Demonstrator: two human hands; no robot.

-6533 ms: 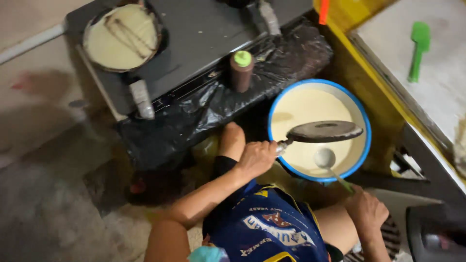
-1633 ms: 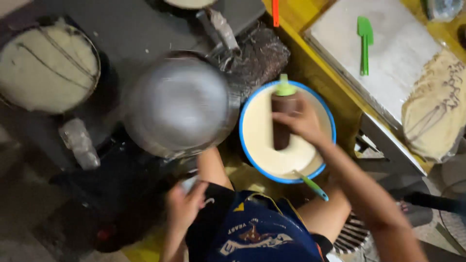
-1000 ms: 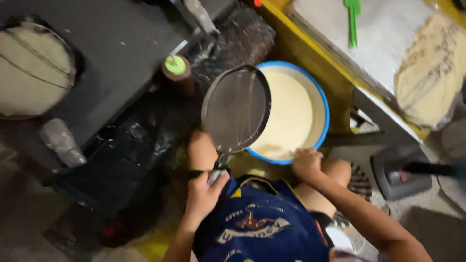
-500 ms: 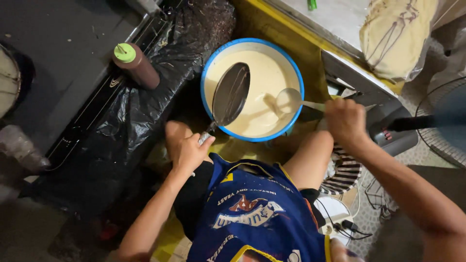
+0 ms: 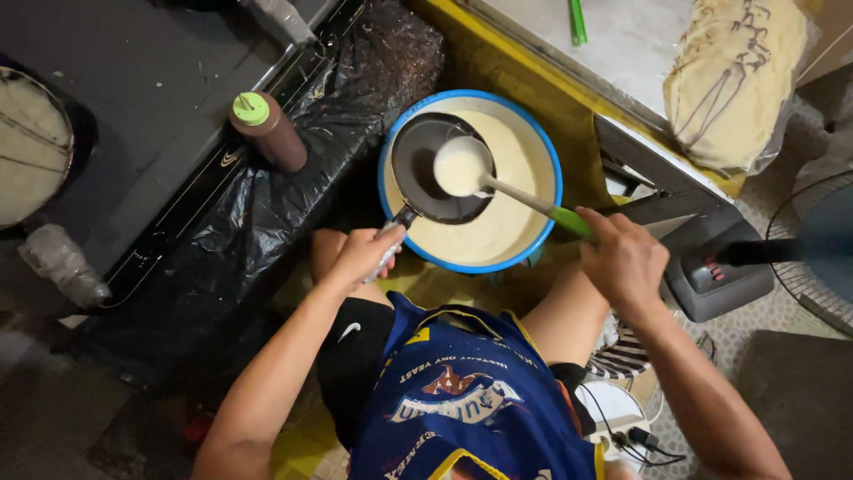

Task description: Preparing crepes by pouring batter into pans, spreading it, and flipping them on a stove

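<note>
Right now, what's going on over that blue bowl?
A person seated over the blue-rimmed bowl of pale batter holds a small dark pan by its handle in the left hand, level above the bowl. The right hand grips the green handle of a ladle full of batter, poised over the pan. The pan's surface looks bare of batter. A brown squeeze bottle with a green cap stands on black plastic sheeting to the left.

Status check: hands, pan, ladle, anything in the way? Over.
Left hand shut on pan handle, pan over batter bowl. Right hand shut on ladle, full, above pan. Brown bottle stands apart, nothing blocking.
</note>
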